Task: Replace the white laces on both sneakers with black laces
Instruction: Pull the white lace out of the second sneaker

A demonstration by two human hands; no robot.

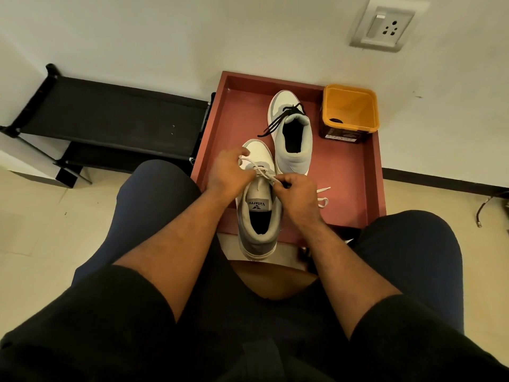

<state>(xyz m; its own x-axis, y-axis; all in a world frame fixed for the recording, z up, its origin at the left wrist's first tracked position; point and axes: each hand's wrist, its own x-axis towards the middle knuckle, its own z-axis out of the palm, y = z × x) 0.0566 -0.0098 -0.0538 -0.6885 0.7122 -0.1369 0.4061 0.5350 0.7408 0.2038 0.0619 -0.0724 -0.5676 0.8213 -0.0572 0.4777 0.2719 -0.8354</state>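
- Still wearing white lace point(265, 174): near sneaker point(259, 205), heel hanging over the tray's point(370, 172) near edge, toe pointing toward the tray's middle.
- Pinching that lace just above the tongue: right hand point(296, 195), fingers curled round the strand; loose lace ends trailing onto the tray floor beside the right wrist, toward the right edge.
- Gripping the forefoot: left hand point(230, 173), fingers wrapped over the toe side and the lace, steadying the shoe.
- Already relaced, by the look of it: far sneaker point(292, 133), standing upright near the tray's far edge, just beside the near one, with black lace point(281, 118) through the eyelets and its ends spilling off the left side onto the tray floor; not clear whether tied.
- Judged progress: roughly halfway. One shoe apparently done; on the other, white lace seemingly being loosened or pulled out, with removal to finish and black lacing yet to begin.
- Sitting in the tray's far right corner: yellow tub point(349, 113), something dark on its floor, possibly the second black lace, too small to tell.
- Beyond the tray's left edge: black rack point(110, 117) against the wall.
- High on the wall past the far right corner: socket point(384, 26).
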